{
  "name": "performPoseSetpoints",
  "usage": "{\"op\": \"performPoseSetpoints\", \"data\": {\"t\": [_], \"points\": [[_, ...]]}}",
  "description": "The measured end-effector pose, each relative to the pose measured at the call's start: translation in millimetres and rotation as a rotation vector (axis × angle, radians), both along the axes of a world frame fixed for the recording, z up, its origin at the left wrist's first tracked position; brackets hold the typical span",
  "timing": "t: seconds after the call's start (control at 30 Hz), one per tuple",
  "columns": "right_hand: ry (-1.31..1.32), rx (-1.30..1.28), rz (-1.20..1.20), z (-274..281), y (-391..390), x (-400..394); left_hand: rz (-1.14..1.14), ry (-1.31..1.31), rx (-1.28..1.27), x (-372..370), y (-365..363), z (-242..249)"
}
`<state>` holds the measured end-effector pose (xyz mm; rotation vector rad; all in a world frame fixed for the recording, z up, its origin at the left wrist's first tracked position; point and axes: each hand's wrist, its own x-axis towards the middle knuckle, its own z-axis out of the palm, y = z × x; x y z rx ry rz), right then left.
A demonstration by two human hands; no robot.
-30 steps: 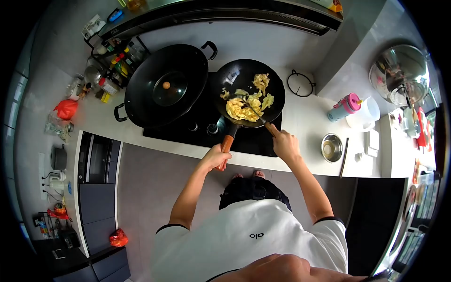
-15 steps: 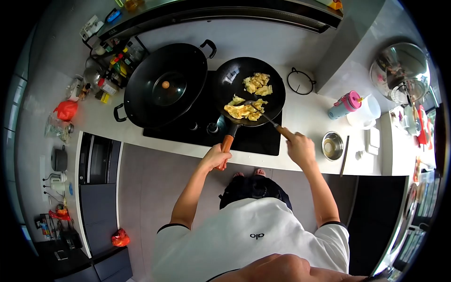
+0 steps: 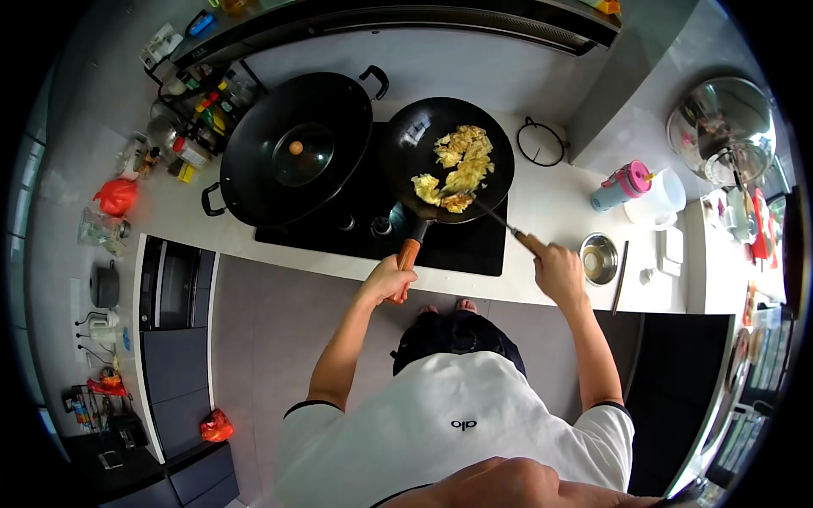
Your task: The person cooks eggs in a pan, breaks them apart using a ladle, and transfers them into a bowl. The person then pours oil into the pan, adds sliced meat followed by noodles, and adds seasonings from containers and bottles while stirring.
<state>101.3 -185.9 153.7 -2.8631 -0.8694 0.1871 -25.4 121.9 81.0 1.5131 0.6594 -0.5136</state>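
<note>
My left hand (image 3: 390,280) is wrapped round the orange-brown handle of a black frying pan (image 3: 500,161) on the cooktop. Yellow scrambled egg (image 3: 467,169) with browned patches lies in the pan, spread from its middle toward the near edge. In my right hand (image 3: 559,273) is a spatula (image 3: 518,234), gripped by its wooden handle. Its dark metal shaft reaches over the pan's near right rim. The spatula's head is down by the egg at the near edge, partly hidden.
Left of the pan stands a large black wok (image 3: 246,161) with a small round brown thing in it. A metal bowl (image 3: 600,259), a dark stick (image 3: 622,278) and a pink-lidded cup (image 3: 622,186) are on the right counter. Bottles (image 3: 212,118) crowd the rack at left.
The spatula and my right hand have shifted right and slightly nearer me. Most of the egg from the near left has moved right and joined the farther pieces. My left hand stays on the handle.
</note>
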Motion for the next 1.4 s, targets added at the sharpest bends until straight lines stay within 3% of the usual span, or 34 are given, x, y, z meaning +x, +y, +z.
{"op": "performPoseSetpoints", "data": {"t": [0.03, 0.1, 0.13, 0.17, 0.23, 0.3, 0.37, 0.57, 0.7, 0.8, 0.97, 1.03, 1.17, 1.27, 1.37, 1.4], "points": [[0.021, -0.056, -0.06, 13, 13, 2, -0.01, -0.003, 0.004, 1, 0, -1], [-0.072, -0.058, -0.091, -12, 41, 5, -0.016, -0.011, -0.011, 1, -1, -2], [0.025, -0.044, -0.068, -22, 52, 5, -0.012, -0.007, -0.021, 0, -1, -2], [0.001, 0.099, -0.011, -55, 45, 6, -0.005, -0.005, -0.029, 0, 0, 0], [0.024, 0.068, 0.046, -18, 28, 1, 0.004, -0.011, -0.011, 0, 0, 0], [0.024, -0.004, -0.058, 3, 10, 1, -0.002, -0.008, -0.005, 0, 0, -3], [-0.001, 0.052, -0.179, 1, 6, 3, -0.012, -0.011, -0.004, 1, 0, -2], [-0.025, -0.042, 0.056, -25, 25, -11, -0.015, -0.011, 0.001, 2, 1, 3], [-0.134, -0.069, -0.076, -12, 32, 5, -0.021, -0.019, -0.007, 0, 0, -2], [-0.088, -0.005, 0.056, -44, 33, 12, -0.019, -0.026, -0.035, 2, 2, 6], [-0.08, 0.001, -0.041, 1, 8, -3, -0.013, 0.011, -0.032, 0, 2, 0], [-0.066, 0.002, 0.031, 11, 13, -10, -0.011, 0.01, 0.028, 1, 1, 3], [-0.061, 0.015, -0.124, -39, 27, 11, -0.045, -0.018, 0.221, 2, -3, 15], [-0.042, -0.032, -0.09, -1, 10, -14, -0.126, -0.383, 0.819, -12, -9, 1], [0.037, 0.014, -0.074, 38, -10, -37, -0.102, -0.613, 1.152, -12, -42, 48], [0.054, -0.062, -0.041, 47, -5, -37, -0.055, -0.699, 1.099, -9, -57, 57]]}}
